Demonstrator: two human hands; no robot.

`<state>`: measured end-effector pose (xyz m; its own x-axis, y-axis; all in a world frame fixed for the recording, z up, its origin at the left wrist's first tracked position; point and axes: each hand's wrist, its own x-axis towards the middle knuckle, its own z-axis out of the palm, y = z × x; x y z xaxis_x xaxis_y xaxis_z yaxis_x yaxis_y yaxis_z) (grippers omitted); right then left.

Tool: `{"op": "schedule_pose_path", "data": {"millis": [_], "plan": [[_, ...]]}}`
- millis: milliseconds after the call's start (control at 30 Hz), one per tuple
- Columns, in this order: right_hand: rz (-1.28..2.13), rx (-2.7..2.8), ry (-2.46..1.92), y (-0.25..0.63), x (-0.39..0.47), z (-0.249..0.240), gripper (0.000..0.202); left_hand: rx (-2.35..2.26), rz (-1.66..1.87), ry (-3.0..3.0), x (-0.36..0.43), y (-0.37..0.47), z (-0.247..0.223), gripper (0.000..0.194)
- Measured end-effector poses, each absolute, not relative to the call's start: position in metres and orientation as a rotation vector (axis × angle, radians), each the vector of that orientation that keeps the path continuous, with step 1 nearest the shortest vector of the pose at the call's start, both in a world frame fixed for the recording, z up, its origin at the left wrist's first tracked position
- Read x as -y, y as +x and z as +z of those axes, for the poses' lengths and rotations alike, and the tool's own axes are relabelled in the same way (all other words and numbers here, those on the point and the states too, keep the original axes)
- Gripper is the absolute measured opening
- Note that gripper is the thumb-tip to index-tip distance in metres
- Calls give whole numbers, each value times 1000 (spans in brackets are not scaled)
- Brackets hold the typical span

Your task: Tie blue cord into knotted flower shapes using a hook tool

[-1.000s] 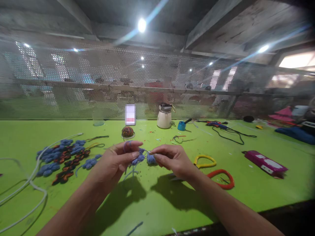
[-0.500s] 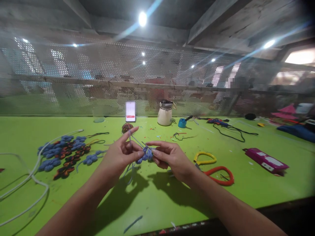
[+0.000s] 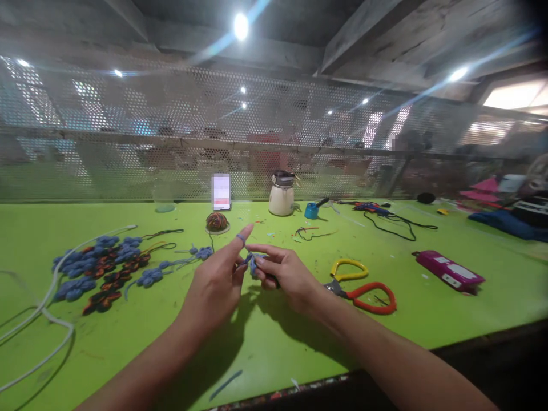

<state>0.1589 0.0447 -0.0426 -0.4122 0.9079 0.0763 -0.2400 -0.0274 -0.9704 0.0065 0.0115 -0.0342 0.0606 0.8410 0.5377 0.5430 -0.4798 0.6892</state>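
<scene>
Near the middle of the green table, my left hand (image 3: pixel 220 278) has blue yarn looped round its raised index finger, its other fingers curled by the blue crochet piece (image 3: pixel 253 266). My right hand (image 3: pixel 287 274) pinches that piece from the right; a dark handle end shows under its fingers, the rest hidden. Both hands nearly touch. Blue yarn flowers (image 3: pixel 149 277) and dark orange-and-black ones (image 3: pixel 116 278) lie to the left. Behind my left hand sits a multicoloured yarn ball (image 3: pixel 217 222).
Scissors with yellow and red handles (image 3: pixel 371 298) lie right of my hands, a purple box (image 3: pixel 449 272) beyond. A phone (image 3: pixel 221 192), cream jar (image 3: pixel 281 195) and blue pot (image 3: pixel 311 210) stand at the back. A white cable (image 3: pixel 55 274) crosses the left side.
My left hand has turned, its back now more to the camera, and hides more of the blue piece. The yarn ball shows more fully. The view has shifted slightly right.
</scene>
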Motion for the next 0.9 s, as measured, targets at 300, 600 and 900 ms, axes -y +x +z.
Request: {"op": "schedule_pose_path", "data": {"millis": [300, 600, 900], "plan": [[1499, 1244, -698, 158, -39, -43, 37, -993, 1299, 1092, -25, -6, -22, 89], [1463, 1348, -746, 162, -38, -42, 38, -995, 1295, 980, -20, -8, -15, 73], [1151, 1961, -745, 191, -49, -21, 28, -1036, 1261, 1164, -24, -16, -16, 53]]}}
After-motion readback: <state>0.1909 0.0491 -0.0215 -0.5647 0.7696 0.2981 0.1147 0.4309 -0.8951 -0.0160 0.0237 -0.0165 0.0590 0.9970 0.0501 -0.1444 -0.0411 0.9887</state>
